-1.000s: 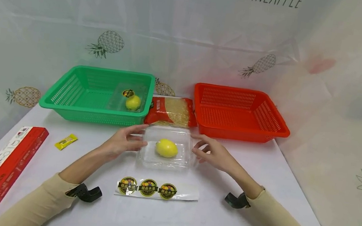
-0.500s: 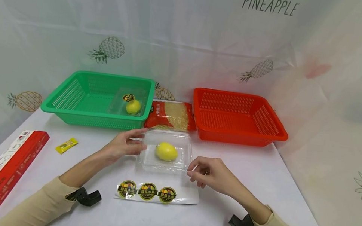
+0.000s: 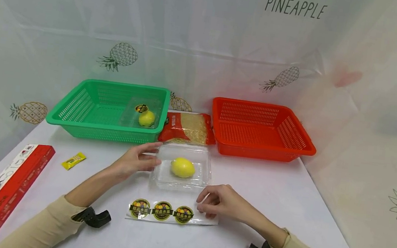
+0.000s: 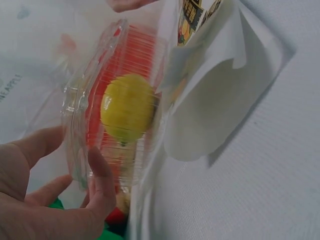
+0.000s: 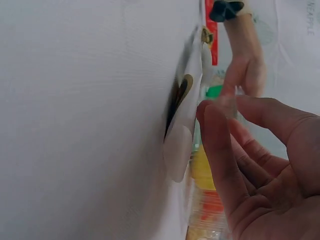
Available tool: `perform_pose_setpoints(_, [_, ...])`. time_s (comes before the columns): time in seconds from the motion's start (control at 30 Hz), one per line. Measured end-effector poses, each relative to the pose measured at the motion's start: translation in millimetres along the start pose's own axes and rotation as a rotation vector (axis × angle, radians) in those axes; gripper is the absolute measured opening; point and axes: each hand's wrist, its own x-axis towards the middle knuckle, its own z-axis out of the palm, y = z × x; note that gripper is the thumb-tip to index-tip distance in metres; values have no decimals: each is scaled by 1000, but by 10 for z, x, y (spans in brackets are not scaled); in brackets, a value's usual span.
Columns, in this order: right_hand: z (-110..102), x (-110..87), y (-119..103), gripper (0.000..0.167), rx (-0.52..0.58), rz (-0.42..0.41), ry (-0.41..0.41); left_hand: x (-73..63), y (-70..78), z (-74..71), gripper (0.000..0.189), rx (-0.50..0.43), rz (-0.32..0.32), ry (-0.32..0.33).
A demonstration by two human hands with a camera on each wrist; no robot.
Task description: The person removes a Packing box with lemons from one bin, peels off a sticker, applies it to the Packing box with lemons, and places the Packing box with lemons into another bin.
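A clear plastic clamshell box (image 3: 197, 175) with a yellow lemon (image 3: 183, 167) inside sits in the middle of the table, its lid down. My left hand (image 3: 136, 160) holds the box's left side, thumb and forefinger at its edge in the left wrist view. A white strip of round black-and-gold fruit stickers (image 3: 163, 211) lies in front of the box. Over the strip's right end hovers my right hand (image 3: 224, 203), fingers loosely bent, with a gap between thumb and forefinger (image 5: 217, 135) in the right wrist view. The strip's end curls up off the table there.
A green basket (image 3: 112, 133) at back left contains a similar box with a lemon and sticker. At back right stands a red basket (image 3: 262, 152). A red-ended noodle bag (image 3: 190, 129) lies between them. Left are a yellow sachet (image 3: 73, 161) and a long pasta box (image 3: 8, 191).
My right hand has left the box's right side and come toward me, to the right end of the sticker strip. The left hand has stayed at the box. The head view tilted slightly up.
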Motion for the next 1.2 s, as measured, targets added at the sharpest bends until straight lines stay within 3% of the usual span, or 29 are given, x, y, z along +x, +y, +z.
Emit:
perform_pose_setpoints(0.27, [117, 43, 71, 15, -13, 26, 9, -16, -19, -6, 75, 0, 0, -9])
perform_pose_setpoints(0.5, [164, 70, 34, 17, -101, 6, 30, -9, -6, -12, 75, 5, 10, -11])
perform_pose_setpoints(0.8, [186, 111, 4, 18, -116, -32, 24, 14, 16, -18, 75, 1, 19, -13])
perform_pose_setpoints(1.03, [198, 104, -10, 27, -223, -56, -16, 30, 8, -17, 74, -2, 13, -20])
perform_pose_setpoints(1.2, [229, 100, -23, 21, -277, -68, -15, 35, 2, -15, 74, -2, 9, -17])
